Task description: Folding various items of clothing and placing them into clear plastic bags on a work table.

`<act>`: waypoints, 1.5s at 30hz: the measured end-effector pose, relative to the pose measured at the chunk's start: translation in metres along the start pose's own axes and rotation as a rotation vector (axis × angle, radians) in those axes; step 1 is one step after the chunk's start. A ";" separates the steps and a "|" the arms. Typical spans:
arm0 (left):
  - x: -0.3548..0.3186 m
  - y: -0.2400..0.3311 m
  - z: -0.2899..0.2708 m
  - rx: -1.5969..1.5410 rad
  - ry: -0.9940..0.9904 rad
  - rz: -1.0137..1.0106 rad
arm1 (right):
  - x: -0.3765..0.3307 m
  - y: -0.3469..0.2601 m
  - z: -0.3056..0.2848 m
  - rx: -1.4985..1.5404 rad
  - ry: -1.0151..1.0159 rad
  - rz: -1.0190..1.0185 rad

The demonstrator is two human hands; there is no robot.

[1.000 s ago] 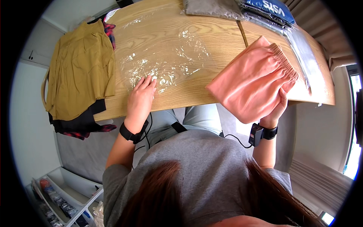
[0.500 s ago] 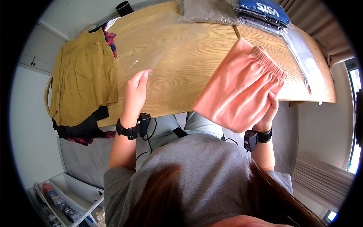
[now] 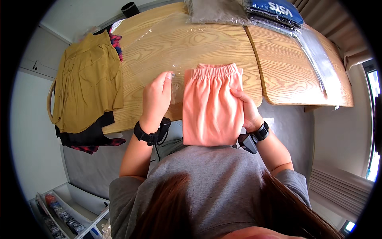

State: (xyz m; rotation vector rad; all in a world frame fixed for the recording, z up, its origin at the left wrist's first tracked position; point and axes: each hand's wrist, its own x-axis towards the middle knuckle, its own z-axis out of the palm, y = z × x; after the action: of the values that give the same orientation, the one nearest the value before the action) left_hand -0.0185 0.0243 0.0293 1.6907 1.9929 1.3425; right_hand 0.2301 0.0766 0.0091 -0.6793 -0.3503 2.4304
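My right hand [image 3: 247, 109] grips the right side of folded pink elastic-waist bottoms [image 3: 213, 107]. The gathered waistband points away from me, and the folded lower end comes close to my shirt. Left of the garment, my left hand [image 3: 158, 95] pinches the edge of a clear plastic bag [image 3: 157, 59]. That bag lies spread over the table, so transparent that its outline shows mostly through glints. Black straps with small dark devices sit on both wrists.
Mustard clothing [image 3: 87, 79] drapes over a chair at the left, with dark and plaid pieces beneath. Bagged garments [image 3: 274, 14] are stacked at the far right of the wooden table [image 3: 223, 44]. Flat plastic bags [image 3: 318, 59] lie along its right side. A black cup [image 3: 130, 8] stands beyond the far edge.
My right hand has brought the pink bottoms leftward and turned them straight in front of me. My left hand has shifted slightly right, still pinching the bag.
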 end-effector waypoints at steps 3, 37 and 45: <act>0.000 0.001 0.001 0.031 -0.014 0.016 | 0.006 0.001 0.000 0.087 -0.080 0.098; -0.064 -0.039 -0.025 -0.479 -0.411 -0.781 | 0.076 -0.024 -0.002 -0.011 -0.031 0.032; -0.068 -0.038 -0.023 -0.736 -0.360 -0.687 | 0.086 -0.021 -0.005 -0.035 0.053 -0.171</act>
State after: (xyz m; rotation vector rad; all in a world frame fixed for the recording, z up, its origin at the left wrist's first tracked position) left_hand -0.0372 -0.0431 -0.0116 0.7424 1.3984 1.1734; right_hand 0.1822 0.1450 -0.0204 -0.6988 -0.4134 2.2453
